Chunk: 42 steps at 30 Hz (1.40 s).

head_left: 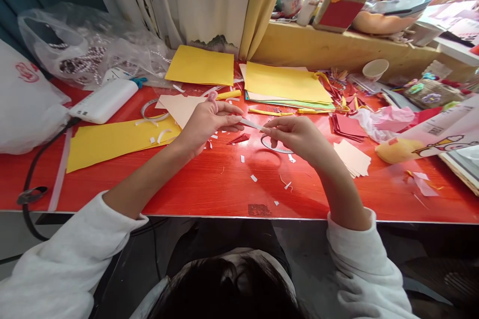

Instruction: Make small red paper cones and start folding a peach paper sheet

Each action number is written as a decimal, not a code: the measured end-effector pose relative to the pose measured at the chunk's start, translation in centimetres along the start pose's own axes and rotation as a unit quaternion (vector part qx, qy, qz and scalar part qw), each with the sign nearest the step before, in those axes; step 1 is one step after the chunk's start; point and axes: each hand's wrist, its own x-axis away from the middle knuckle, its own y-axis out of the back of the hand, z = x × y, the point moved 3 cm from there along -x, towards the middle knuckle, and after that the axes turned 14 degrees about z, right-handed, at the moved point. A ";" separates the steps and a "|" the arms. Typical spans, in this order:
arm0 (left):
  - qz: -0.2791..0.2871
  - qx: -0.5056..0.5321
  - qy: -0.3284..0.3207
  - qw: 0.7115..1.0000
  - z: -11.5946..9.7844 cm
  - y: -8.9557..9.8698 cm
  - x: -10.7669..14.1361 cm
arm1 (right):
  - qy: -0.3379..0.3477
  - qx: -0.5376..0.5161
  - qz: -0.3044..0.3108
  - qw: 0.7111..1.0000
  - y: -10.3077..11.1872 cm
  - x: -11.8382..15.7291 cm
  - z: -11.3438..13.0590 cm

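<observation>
A narrow white strip [251,123] stretches between my two hands above the red table. My left hand [205,122] pinches its left end between thumb and fingers. A small pink looped thing [212,99] shows at the back of that hand; its kind and whether it is held I cannot tell. With closed fingertips, my right hand [294,134] grips the strip's other end. Just under the right fingers is a thin ring like a tape roll [276,145], partly covered by the hand. A small folded dark red paper piece [239,139] lies between the hands.
Yellow sheets [112,142] and another tape roll [148,108] lie left. A paper stack [288,82] sits behind, with red cards [349,127] and pale cards [352,157] at right. White scraps [254,178] dot the red table [209,189]. A white power bank-like box [105,100] stands left.
</observation>
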 end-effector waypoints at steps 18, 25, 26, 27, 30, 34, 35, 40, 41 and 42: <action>0.037 0.031 0.010 0.999 0.2 0.2 -0.4 | 0.032 -0.028 0.007 0.999 -0.5 -0.5 -0.4; 0.065 -0.164 -0.031 0.984 -0.4 -0.2 -0.1 | 0.053 0.041 -0.034 0.997 -0.9 -0.3 0.3; 0.064 -0.218 -0.048 0.973 -0.6 -0.3 0.1 | 0.058 0.053 -0.042 0.996 -1.0 -0.3 0.4; 0.061 -0.273 -0.065 0.958 -0.7 -0.5 0.2 | 0.065 0.068 -0.051 0.994 -1.1 -0.2 0.5; 0.036 -0.387 -0.111 0.915 -0.8 -0.8 0.6 | 0.099 0.134 -0.082 0.983 -1.5 -0.1 0.7; -0.018 -0.412 -0.151 0.899 -0.8 -0.7 0.9 | 0.130 0.228 -0.124 0.957 -1.9 0.0 0.9; -0.034 -0.409 -0.155 0.899 -0.9 -0.6 0.9 | 0.128 0.248 -0.133 0.951 -2.0 0.0 0.9; -0.050 -0.385 -0.131 0.912 -1.2 -0.5 0.9 | 0.119 0.306 -0.162 0.930 -2.4 -0.2 0.5; -0.037 -0.379 -0.119 0.917 -1.2 -0.5 0.8 | 0.119 0.315 -0.165 0.927 -2.4 -0.2 0.4; -0.021 -0.370 -0.104 0.923 -1.2 -0.6 0.8 | 0.117 0.323 -0.167 0.924 -2.4 -0.3 0.3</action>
